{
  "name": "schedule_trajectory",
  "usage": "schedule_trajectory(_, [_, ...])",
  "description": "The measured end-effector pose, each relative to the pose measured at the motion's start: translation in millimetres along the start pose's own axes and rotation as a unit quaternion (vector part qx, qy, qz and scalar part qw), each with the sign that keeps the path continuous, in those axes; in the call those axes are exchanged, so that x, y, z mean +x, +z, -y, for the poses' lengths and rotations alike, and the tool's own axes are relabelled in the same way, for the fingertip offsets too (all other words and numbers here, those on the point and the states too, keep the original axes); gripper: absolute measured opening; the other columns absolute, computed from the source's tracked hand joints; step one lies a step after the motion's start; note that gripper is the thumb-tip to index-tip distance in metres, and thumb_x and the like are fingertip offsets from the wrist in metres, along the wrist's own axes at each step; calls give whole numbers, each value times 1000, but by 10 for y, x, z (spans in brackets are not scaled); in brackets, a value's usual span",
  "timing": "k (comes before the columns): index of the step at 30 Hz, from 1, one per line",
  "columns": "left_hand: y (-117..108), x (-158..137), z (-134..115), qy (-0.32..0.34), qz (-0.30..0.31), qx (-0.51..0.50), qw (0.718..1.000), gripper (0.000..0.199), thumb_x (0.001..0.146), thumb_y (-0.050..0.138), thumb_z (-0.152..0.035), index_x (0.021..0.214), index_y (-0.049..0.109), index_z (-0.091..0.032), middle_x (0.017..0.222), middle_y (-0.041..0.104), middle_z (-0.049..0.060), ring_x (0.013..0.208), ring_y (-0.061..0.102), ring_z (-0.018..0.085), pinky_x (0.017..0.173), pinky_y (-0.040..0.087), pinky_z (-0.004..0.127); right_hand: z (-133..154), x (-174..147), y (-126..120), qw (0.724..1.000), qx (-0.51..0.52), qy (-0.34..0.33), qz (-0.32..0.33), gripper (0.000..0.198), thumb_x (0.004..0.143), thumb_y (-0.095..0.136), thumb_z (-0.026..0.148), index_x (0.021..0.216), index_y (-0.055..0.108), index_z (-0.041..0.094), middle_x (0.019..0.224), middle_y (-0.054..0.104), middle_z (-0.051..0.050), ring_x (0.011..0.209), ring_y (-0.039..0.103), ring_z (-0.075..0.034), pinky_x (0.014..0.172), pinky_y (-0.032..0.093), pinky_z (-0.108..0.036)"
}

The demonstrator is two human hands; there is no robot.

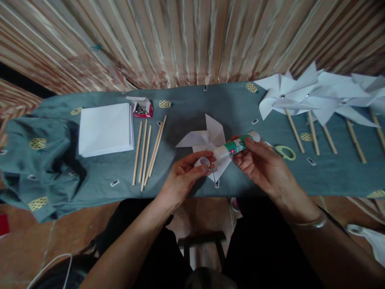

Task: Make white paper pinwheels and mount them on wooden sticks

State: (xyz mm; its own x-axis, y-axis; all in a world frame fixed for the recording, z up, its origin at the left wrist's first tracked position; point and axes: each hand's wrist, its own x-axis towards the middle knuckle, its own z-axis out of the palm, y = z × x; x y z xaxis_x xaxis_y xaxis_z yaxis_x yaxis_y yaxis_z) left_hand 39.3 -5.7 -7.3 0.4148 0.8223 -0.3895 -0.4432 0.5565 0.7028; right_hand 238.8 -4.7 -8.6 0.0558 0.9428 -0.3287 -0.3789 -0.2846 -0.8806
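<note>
Scissors [285, 152] half hidden behind right hand [264, 166]; rightmost pinwheel [373, 94] cut by edge.

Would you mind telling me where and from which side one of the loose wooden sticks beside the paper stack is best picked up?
Grip a wooden stick near its lower end, coming from the near table edge. The sticks lie flat, running away from the person and fanning apart at that end, so fingers probably fit between them there. The left hand holding the cap is nearer them than the right hand.
</note>
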Motion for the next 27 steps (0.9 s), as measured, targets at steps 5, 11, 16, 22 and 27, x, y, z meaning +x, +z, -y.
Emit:
schedule_trajectory(5, [46,21,17,23,-8,12,1000,26,65,81,-14,91,78,-18,81,70,1,77,60,11,73,46,22,-25,11,-41,1000,-11,10,2,16,81,73,39,88,71,25,84,75,0,69,69,-14,66,59,-27])
schedule_trajectory(11, [146,45,25,1,-9,-37,999,26,64,81,-16,89,77,-17,77,67,-1,70,56,8,67,43,21,-47,20,-65,995,-94,-9,28,23,88,61,47,87,68,25,90,75,-5,78,71,-20,70,60,-35])
schedule_trajectory(16, [185,65,32,-37,6,-87,996,27,66,80,-13,92,76,-16,78,66,-1,65,53,6,65,42,21,-60,23,-69,993,-111,-9,26,23,90,58,47,87,67,25,95,75,-6,83,70,-21,74,60,-37])
schedule_trajectory(22, [182,84,28,-42,2,-102,994,28,64,80,-12,92,76,-15,81,68,0,65,52,6,64,41,20,-55,15,-43,996,-86,1,23,22,87,61,46,92,68,25,87,73,-5,73,68,-18,70,59,-35])
schedule_trajectory(27, [174,97,42,-42,-15,-85,995,30,64,81,-13,94,76,-15,85,69,1,65,52,5,63,41,21,-44,0,-19,994,-106,4,22,25,88,60,47,92,70,25,89,74,-6,73,68,-20,69,59,-37])
